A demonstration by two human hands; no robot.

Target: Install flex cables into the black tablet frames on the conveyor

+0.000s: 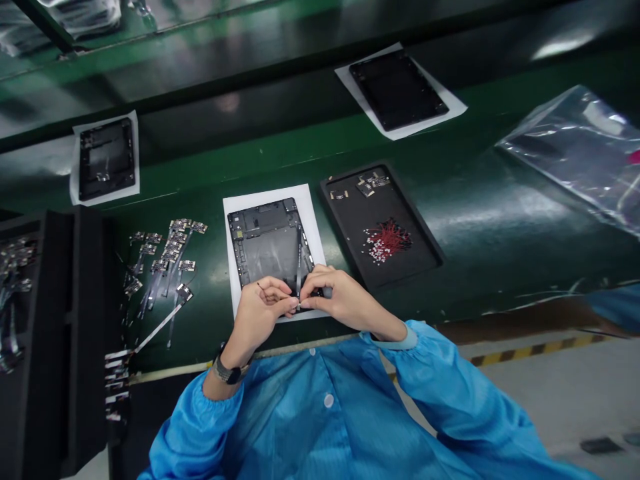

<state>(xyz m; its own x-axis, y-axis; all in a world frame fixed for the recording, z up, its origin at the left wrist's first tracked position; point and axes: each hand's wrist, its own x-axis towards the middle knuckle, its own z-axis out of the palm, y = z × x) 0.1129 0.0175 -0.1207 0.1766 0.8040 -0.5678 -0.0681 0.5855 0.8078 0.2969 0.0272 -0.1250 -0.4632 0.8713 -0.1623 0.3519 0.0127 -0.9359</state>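
Observation:
A black tablet back housing [265,247] lies on a white sheet [313,213] before me, its inside facing up. A narrow dark ribbon cable [299,260] runs along the housing's right side down to my fingertips. My left hand [263,303] is closed, thumb and index finger pinching at the cable's near end, over the housing's near edge. From the other side my right hand [343,297] pinches the same spot, its fingertips almost touching the left ones. A tiny pale piece shows between the fingertips; its details are too small to make out.
Small circuit boards with ribbon tails [173,250] lie to the left, beside a black foam tray [85,333]. At right, a black tray [345,233] holds red-wired parts [387,240] and small boards. Farther back are two more housings [400,90] [107,160] and a clear plastic bag [575,147].

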